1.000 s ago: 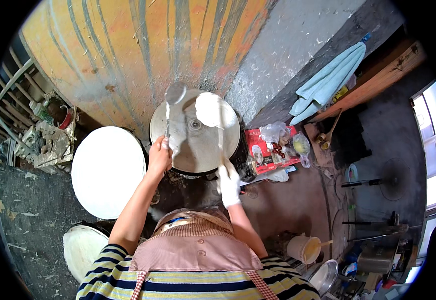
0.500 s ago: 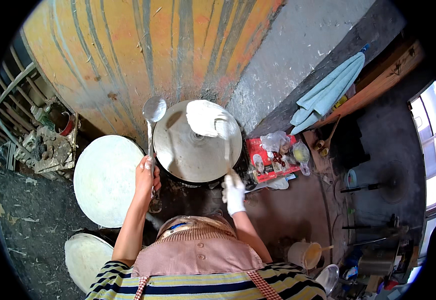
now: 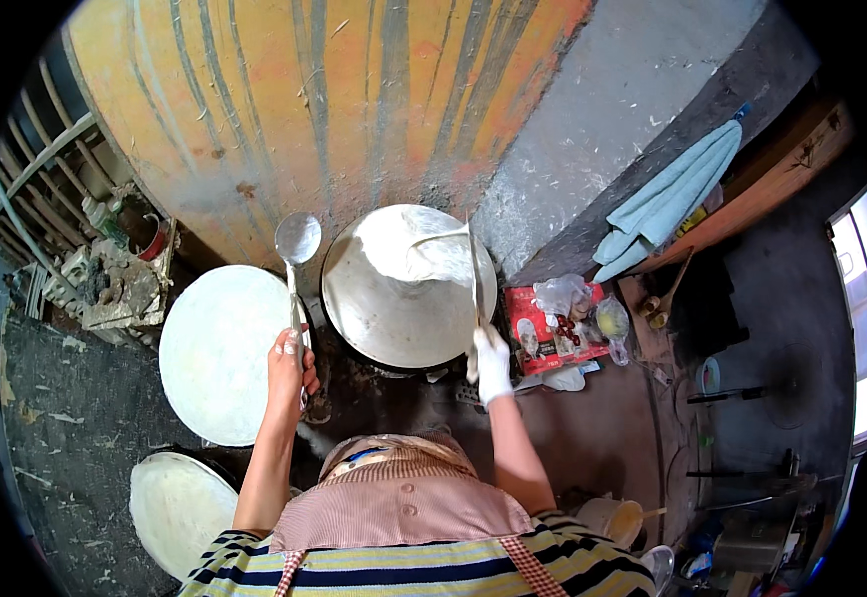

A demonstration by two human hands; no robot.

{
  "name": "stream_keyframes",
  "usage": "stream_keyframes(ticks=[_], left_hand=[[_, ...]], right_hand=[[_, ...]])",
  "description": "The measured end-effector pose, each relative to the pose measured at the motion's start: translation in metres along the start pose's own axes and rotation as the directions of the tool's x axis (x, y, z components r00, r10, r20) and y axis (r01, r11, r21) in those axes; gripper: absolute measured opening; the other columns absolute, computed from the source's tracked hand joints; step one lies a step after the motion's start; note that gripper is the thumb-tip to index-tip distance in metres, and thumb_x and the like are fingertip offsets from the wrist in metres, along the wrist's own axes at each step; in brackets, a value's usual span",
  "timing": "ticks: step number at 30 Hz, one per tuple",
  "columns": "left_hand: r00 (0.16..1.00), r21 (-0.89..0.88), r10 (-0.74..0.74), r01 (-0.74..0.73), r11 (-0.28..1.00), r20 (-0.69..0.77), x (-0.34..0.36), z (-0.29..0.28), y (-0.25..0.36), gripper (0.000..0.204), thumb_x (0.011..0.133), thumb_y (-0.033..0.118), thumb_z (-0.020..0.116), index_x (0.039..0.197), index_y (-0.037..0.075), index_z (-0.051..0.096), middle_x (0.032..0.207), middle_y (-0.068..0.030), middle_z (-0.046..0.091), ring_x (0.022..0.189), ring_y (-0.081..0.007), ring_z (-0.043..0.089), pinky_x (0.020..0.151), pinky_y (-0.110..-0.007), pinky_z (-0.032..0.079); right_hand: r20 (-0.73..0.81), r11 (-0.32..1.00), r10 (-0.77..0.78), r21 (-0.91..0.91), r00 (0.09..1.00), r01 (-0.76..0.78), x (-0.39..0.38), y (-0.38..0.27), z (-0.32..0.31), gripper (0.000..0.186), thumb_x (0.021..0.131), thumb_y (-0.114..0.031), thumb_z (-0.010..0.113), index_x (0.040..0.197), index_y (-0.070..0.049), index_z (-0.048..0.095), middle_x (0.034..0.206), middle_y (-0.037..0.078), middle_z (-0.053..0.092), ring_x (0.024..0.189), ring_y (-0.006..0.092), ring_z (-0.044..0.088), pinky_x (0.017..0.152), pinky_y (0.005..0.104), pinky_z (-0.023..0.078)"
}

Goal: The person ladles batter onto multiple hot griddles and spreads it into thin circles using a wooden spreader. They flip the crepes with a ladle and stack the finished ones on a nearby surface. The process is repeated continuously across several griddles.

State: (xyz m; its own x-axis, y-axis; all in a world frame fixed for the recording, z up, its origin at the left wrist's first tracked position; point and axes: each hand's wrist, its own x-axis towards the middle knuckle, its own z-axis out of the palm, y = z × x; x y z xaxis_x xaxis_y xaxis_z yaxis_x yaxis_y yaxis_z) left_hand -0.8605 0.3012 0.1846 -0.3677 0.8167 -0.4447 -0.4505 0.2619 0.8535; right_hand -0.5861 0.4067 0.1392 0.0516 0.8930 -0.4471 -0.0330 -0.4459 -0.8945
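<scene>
- Where the view reaches farthest ahead of the left hand [image 3: 292, 368] and the right hand [image 3: 490, 366], a streaked yellow wall [image 3: 244, 109] stands, larger than anything else, with a grey wall [image 3: 632, 99] to its right.
- Just ahead of and between the hands lies the round griddle [image 3: 393, 333], its near half bare metal.
- To the left of the left hand is a white round [image 3: 219, 358], about as broad as the griddle.
- Nearer the body, left of the left forearm, sits a smaller-looking pale round [image 3: 180, 517].
- Well ahead and to the right of the right hand hangs a blue towel [image 3: 667, 199].
- Ahead of the right hand and to its left, a white layer [image 3: 384, 244] covers the griddle's far part.
- Up from the left hand rises a ladle [image 3: 299, 239]; the bare fingers are wrapped round its handle, and its bowl is left of the griddle.
- To the right of the right hand is a red sheet [image 3: 531, 358] with clear bags [image 3: 563, 293] on it.
- From the white-gloved right hand, curled closed round the handle, a thin tool [image 3: 476, 284] points away over the griddle's right side.
</scene>
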Motion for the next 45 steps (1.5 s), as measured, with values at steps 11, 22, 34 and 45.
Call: stream_keyframes(ticks=[11, 22, 34, 45], left_hand=[[1.0, 0.024, 0.0, 0.0, 1.0, -0.019, 0.014, -0.004, -0.006, 0.034, 0.093, 0.032, 0.035, 0.112, 0.005, 0.044, 0.059, 0.0006, 0.036, 0.04, -0.0078, 0.031, 0.035, -0.023, 0.029], [0.999, 0.059, -0.034, 0.036, 0.998, -0.027, 0.034, 0.012, -0.017, 0.024, 0.094, 0.026, 0.034, 0.104, 0.009, 0.046, 0.059, -0.0005, 0.038, 0.04, -0.0089, 0.033, 0.035, -0.024, 0.029], [0.98, 0.026, 0.007, -0.002, 1.0, -0.199, -0.011, 0.039, -0.045, 0.025, 0.093, 0.026, 0.036, 0.104, 0.006, 0.044, 0.057, -0.0014, 0.038, 0.038, -0.0097, 0.032, 0.034, -0.026, 0.03], [0.925, -0.043, 0.027, -0.046, 0.998, -0.378, -0.054, 0.068, -0.078, 0.032, 0.093, 0.03, 0.038, 0.114, 0.007, 0.044, 0.057, -0.0012, 0.039, 0.037, -0.009, 0.033, 0.033, -0.025, 0.03]], right_hand=[[0.149, 0.991, 0.005, -0.135, 0.989, 0.015, -0.051, 0.028, -0.002, 0.035, 0.087, -0.021, 0.05, 0.122, -0.015, 0.048, 0.056, -0.003, 0.044, 0.035, 0.0051, 0.032, 0.03, 0.0204, 0.027], [0.197, 0.988, 0.157, -0.046, 0.968, -0.15, -0.039, 0.019, 0.011, 0.035, 0.087, -0.022, 0.051, 0.121, -0.015, 0.048, 0.057, -0.001, 0.046, 0.034, 0.006, 0.034, 0.028, 0.022, 0.027], [0.509, 0.887, 0.316, -0.459, 0.801, -0.059, 0.02, -0.051, -0.057, 0.039, 0.085, -0.024, 0.053, 0.121, -0.011, 0.048, 0.061, 0.0, 0.049, 0.035, 0.0059, 0.035, 0.028, 0.0206, 0.024], [0.697, 0.837, 0.25, -0.505, 0.673, 0.212, 0.07, -0.053, 0.007, 0.038, 0.084, -0.026, 0.055, 0.117, -0.008, 0.05, 0.058, -0.002, 0.043, 0.035, 0.0068, 0.035, 0.03, 0.0228, 0.027]])
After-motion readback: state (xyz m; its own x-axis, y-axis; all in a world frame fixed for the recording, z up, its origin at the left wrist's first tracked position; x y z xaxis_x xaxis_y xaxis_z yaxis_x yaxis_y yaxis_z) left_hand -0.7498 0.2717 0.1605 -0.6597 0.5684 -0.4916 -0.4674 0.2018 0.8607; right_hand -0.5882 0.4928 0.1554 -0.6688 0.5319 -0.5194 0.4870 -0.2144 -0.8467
